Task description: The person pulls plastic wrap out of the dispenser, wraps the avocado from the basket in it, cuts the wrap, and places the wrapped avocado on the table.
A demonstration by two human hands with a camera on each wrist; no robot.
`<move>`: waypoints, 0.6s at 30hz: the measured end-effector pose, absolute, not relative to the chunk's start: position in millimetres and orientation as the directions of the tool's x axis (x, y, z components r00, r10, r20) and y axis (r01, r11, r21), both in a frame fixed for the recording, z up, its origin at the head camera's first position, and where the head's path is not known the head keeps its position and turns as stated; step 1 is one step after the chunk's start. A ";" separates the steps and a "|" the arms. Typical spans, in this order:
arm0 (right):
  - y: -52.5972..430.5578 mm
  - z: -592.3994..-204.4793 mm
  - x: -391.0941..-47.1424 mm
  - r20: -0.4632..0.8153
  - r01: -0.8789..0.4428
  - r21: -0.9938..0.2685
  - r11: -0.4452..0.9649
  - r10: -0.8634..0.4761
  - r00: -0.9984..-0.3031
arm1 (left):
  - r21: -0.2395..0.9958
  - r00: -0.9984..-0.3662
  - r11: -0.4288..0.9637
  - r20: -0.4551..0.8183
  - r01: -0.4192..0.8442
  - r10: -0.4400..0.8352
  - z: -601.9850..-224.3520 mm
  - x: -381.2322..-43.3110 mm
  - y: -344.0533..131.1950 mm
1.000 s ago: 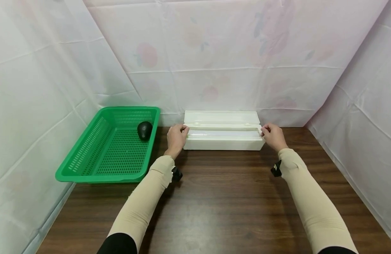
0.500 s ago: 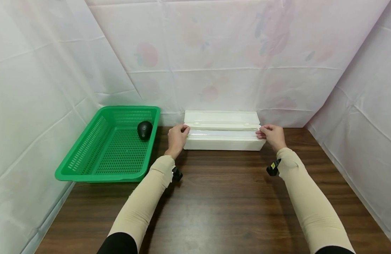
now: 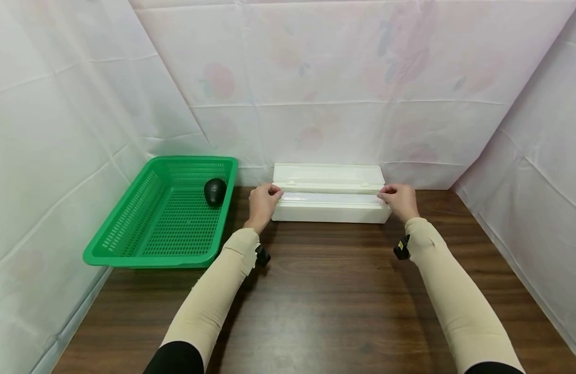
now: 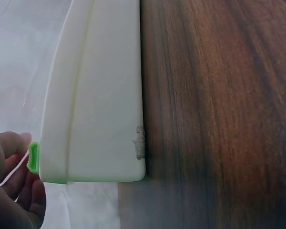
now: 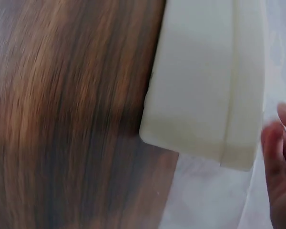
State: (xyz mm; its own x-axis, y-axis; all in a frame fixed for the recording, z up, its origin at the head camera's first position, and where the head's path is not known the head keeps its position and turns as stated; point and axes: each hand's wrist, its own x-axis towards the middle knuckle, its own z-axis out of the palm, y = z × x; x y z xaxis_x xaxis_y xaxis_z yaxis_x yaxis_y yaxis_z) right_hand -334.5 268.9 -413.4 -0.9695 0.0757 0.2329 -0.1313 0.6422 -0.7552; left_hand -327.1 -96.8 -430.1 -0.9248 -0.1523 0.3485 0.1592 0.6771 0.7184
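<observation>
A long white cling film dispenser (image 3: pixel 330 212) stands at the back of the table with its lid (image 3: pixel 327 171) raised behind it. Clear cling film (image 3: pixel 332 197) shows as a shiny strip along its top. At the left end, my left hand (image 3: pixel 261 203) pinches the film's edge between thumb and fingertips; beside those fingers the left wrist view has a small green piece (image 4: pixel 34 158) at the dispenser's end. My right hand (image 3: pixel 401 200) pinches at the right end of the strip, partly cut off in the right wrist view.
A green plastic basket (image 3: pixel 101 258) sits to the left, with a dark avocado-like fruit (image 3: pixel 215 192) inside near its right wall. White printed cloth (image 3: pixel 325 104) hangs close behind the dispenser and along both sides. The wooden table (image 3: pixel 325 291) extends in front.
My right hand has shifted left from the dispenser's end onto its top right corner, fingertips now closed together. My left hand stays nearly in place. The dark slot below the lid no longer shows.
</observation>
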 end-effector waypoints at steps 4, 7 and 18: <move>264.6 -413.3 -333.7 0.332 -0.154 -0.653 0.742 0.096 -0.939 | 0.706 -0.916 0.689 0.368 0.166 -0.156 -430.1 -328.1 -95.6; 261.5 -413.7 -334.7 0.340 -0.158 -0.663 0.732 0.106 -0.934 | 0.707 -0.905 0.684 0.391 0.179 -0.167 -430.0 -329.0 -94.7; 267.5 -416.5 -337.8 0.399 -0.300 -0.501 0.812 -0.090 -0.912 | 0.713 -0.910 0.663 0.398 0.228 -0.115 -430.2 -332.0 -93.9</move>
